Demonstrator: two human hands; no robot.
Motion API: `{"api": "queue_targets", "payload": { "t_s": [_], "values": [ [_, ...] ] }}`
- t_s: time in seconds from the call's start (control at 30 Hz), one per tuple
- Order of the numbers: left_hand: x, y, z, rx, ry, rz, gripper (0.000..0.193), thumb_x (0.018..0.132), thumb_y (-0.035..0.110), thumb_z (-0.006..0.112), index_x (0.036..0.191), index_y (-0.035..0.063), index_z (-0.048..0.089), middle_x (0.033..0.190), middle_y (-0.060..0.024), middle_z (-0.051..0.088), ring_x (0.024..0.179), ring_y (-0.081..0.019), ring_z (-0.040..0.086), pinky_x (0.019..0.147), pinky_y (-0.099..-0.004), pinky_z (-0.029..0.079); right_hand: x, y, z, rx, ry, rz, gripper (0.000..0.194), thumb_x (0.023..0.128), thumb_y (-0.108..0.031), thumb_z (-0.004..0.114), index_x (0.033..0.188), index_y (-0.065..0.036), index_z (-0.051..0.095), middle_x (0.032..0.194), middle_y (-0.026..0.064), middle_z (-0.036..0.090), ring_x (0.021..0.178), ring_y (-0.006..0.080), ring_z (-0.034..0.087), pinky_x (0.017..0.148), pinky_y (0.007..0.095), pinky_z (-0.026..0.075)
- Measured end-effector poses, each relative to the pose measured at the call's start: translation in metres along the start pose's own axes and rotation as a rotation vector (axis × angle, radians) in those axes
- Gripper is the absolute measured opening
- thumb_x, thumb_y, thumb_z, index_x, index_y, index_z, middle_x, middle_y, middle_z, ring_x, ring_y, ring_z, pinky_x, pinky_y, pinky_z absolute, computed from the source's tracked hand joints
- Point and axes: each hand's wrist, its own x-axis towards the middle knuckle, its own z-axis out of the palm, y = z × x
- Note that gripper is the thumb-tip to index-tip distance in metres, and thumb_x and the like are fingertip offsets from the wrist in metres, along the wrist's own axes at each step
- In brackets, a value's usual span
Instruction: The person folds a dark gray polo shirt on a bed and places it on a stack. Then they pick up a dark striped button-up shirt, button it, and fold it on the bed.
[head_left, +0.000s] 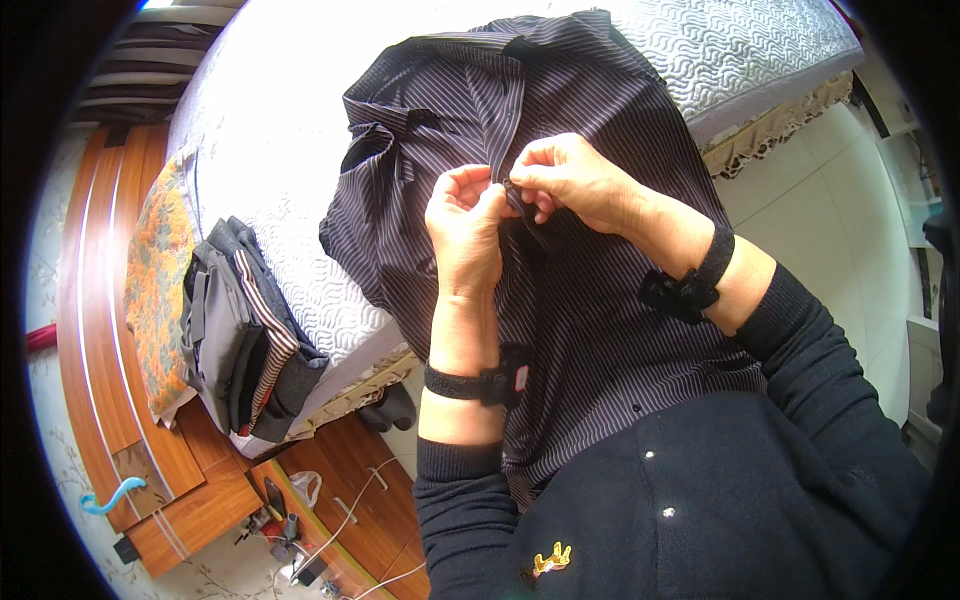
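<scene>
A dark shirt with thin pale stripes lies spread over the bed's edge, its collar end away from me and its lower part hanging against my body. At the front opening, my left hand pinches one edge of the placket between thumb and fingers. Just to its right, my right hand grips the same opening with thumb and forefinger, around what looks like a small button. The fingertips almost meet and partly cover that spot. One dark button shows lower on the shirt.
The bed bears a white quilted cover. On its left corner sits a stack of folded clothes, beside an orange patterned cloth. A wooden headboard and a nightstand with cables stand at left. Tiled floor lies at right.
</scene>
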Motion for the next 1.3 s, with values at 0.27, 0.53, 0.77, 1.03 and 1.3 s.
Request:
{"api": "queue_targets", "payload": {
  "t_s": [0.27, 0.53, 0.77, 1.03, 1.3],
  "values": [
    [0.000, -0.004, 0.001, 0.135, 0.003, 0.104, 0.028, 0.081, -0.007, 0.067, 0.106, -0.0007, 0.057, 0.091, -0.0034, 0.062, 0.079, -0.0083, 0.059, 0.072, -0.0205, 0.050, 0.003, -0.004, 0.003, 0.111, 0.039, 0.169, 0.018, 0.090, -0.019, 0.065, 0.082, -0.003, 0.062, 0.070, 0.0039, 0.057, 0.056, 0.0107, 0.054, 0.052, 0.0268, 0.052],
    [0.000, -0.010, 0.000, 0.193, 0.018, 0.175, 0.030, 0.082, -0.009, 0.071, 0.108, -0.0006, 0.058, 0.092, -0.0034, 0.062, 0.077, -0.0071, 0.058, 0.073, -0.0196, 0.050, 0.008, -0.010, 0.002, 0.055, 0.075, 0.278, 0.011, 0.083, -0.011, 0.062, 0.075, -0.003, 0.062, 0.065, 0.0047, 0.056, 0.051, 0.0117, 0.051, 0.047, 0.0290, 0.048],
    [-0.006, -0.002, -0.008, 0.305, 0.096, 0.251, 0.026, 0.087, 0.002, 0.072, 0.108, -0.0020, 0.058, 0.090, -0.0067, 0.063, 0.075, -0.0111, 0.063, 0.064, -0.0253, 0.058, -0.002, -0.014, -0.017, -0.248, 0.104, 0.047, 0.013, 0.084, -0.014, 0.063, 0.076, -0.005, 0.062, 0.064, 0.0014, 0.055, 0.046, 0.0077, 0.047, 0.043, 0.0222, 0.041],
    [-0.027, 0.050, -0.103, 1.133, 0.616, 0.377, 0.046, 0.089, 0.025, 0.072, 0.120, -0.0040, 0.055, 0.112, -0.0182, 0.057, 0.102, -0.0275, 0.058, 0.090, -0.0393, 0.047, -0.003, -0.056, -0.128, -1.093, 0.809, -0.382, 0.052, 0.086, -0.043, 0.074, 0.112, 0.000, 0.062, 0.096, 0.0140, 0.066, 0.089, 0.0195, 0.066, 0.079, 0.0307, 0.055],
    [-0.044, 0.024, -0.136, 0.992, 0.408, 0.101, 0.051, 0.081, 0.018, 0.075, 0.115, -0.0142, 0.055, 0.101, -0.0224, 0.065, 0.091, -0.0302, 0.064, 0.086, -0.0398, 0.051, 0.013, -0.034, -0.140, -0.973, 0.563, -0.259, 0.043, 0.081, -0.033, 0.075, 0.102, 0.004, 0.067, 0.088, 0.0167, 0.069, 0.084, 0.0237, 0.066, 0.080, 0.0347, 0.052]
  ]
}}
